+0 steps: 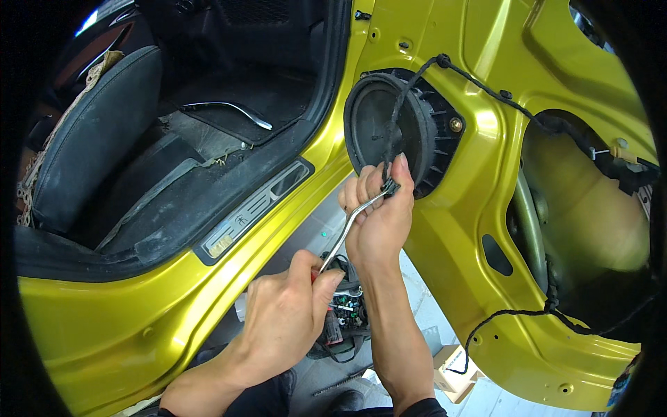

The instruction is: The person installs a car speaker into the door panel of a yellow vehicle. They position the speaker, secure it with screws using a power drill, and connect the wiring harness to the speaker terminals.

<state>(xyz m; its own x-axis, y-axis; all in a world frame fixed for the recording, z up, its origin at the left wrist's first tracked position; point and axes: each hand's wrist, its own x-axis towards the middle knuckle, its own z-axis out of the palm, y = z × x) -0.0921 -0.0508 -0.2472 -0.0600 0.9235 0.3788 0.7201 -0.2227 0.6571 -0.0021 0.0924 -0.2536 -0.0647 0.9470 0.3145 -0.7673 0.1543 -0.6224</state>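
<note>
My left hand (285, 309) is closed around the red handle of a pry tool (338, 241) with a bent, shiny metal shaft. The tool's tip meets a small black connector (390, 187) on the end of a taped wiring harness (397, 115). My right hand (381, 219) grips that connector between thumb and curled fingers, which partly hide it. Just behind the right hand is a round black speaker (375, 128), mounted in the yellow-green inner door panel (479, 167).
On the left are a dark car seat (104, 139) and a door sill with a metal plate (257, 208). A tool bag (344, 340) holding small parts lies below my hands, near a cardboard box (451, 372). Another black cable (507, 311) hangs across the lower door.
</note>
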